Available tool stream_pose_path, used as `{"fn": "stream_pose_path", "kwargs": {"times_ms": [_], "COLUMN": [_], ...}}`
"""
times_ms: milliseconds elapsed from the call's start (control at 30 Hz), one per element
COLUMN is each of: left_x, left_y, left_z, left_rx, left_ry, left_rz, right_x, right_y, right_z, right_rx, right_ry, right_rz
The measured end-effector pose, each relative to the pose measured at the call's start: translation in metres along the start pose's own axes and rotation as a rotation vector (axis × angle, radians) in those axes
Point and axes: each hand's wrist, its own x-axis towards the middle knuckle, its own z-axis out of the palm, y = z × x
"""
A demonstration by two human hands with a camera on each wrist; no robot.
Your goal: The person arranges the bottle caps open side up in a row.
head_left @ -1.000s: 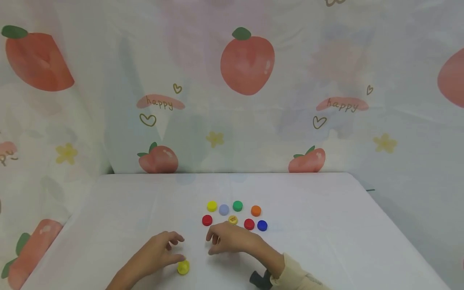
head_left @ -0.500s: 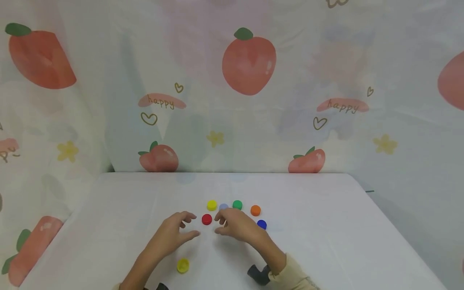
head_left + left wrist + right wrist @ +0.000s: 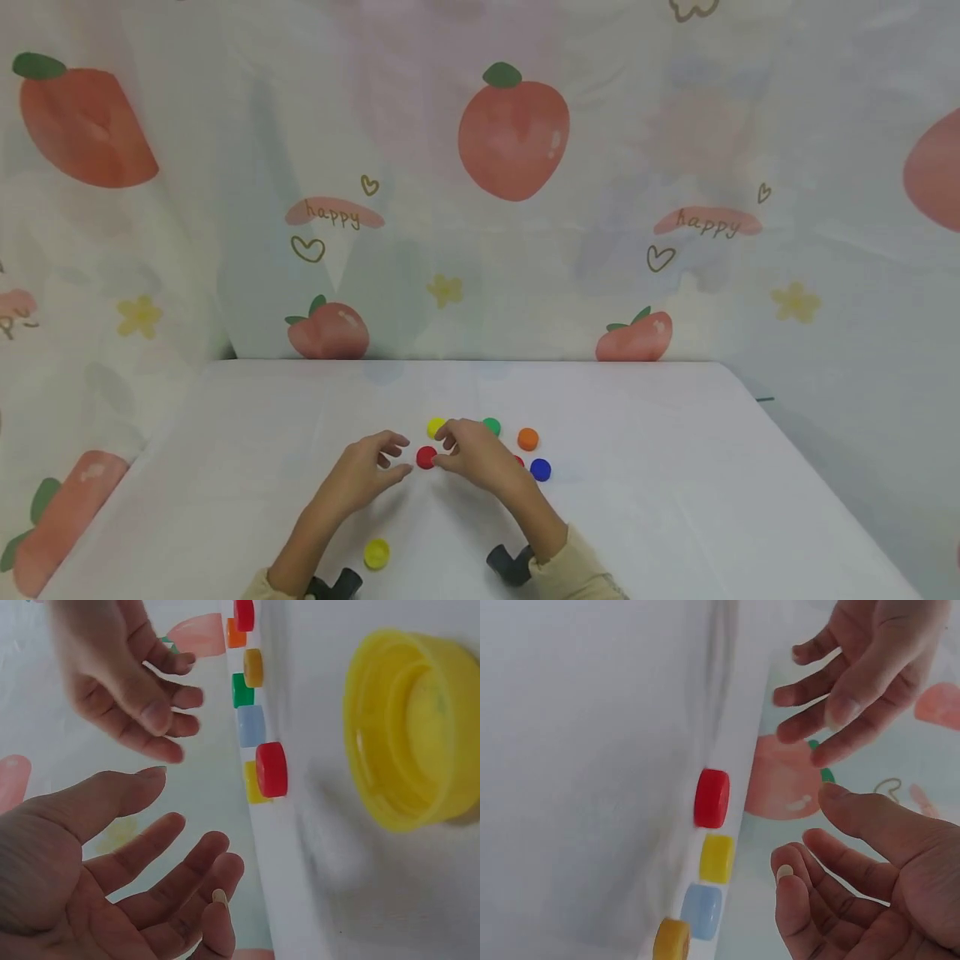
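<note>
Red bottle cap [image 3: 425, 457]: squat plastic disc, strong even red, flat face and short upright wall; it lies on the worktop between the two hands, touched by neither.
Left hand [image 3: 365, 469]: raised at the cap's nine o'clock; fingers loosely bent, a wide gap to the thumb, free of any load.
Right hand [image 3: 476, 454]: raised at three o'clock; fingers gently curved, thumb well apart, likewise free; its thumb tip overlaps the cap's edge in the head view, yet the wrist views show it lifted clear.
Upturned yellow cap [image 3: 377, 554]: at seven o'clock; hollow side up, glossy plastic, stepped inner ring, thick wall.
Other caps: plain yellow cap [image 3: 435, 428] near one o'clock; green cap [image 3: 492, 426] at two; orange cap [image 3: 528, 439] and blue cap [image 3: 540, 470] around three; light-blue cap [image 3: 252, 726] and golden cap [image 3: 672, 941] show in the wrist views.
Worktop [image 3: 675, 500]: white, smooth, matt.
Backdrop [image 3: 525, 258]: pale, faintly creased cloth; printed peaches, hearts, yellow flowers.
</note>
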Motion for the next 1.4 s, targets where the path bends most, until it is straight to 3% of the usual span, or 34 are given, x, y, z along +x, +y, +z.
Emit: {"fn": "stream_pose_path", "kwargs": {"times_ms": [267,467,700,833,1400], "left_x": [0.005,0.008,0.005,0.005,0.009], "left_y": [-0.011,-0.018,-0.015,-0.012,-0.020], "left_z": [0.003,0.007,0.008,0.007,0.012], "left_rx": [-0.006,-0.014,-0.066,-0.063,-0.046], "left_ry": [0.000,-0.048,-0.112,-0.113,-0.145], "left_rz": [-0.022,-0.052,-0.037,-0.033,-0.014], "right_x": [0.008,0.008,0.006,0.005,0.006], "right_y": [-0.003,0.002,0.005,0.007,0.012], "right_z": [0.010,0.015,0.017,0.018,0.019], "right_rx": [0.006,0.017,0.025,0.023,0.007], "right_ry": [0.006,-0.015,-0.030,-0.030,-0.083], "right_rz": [0.021,0.065,0.080,0.087,0.037]}}
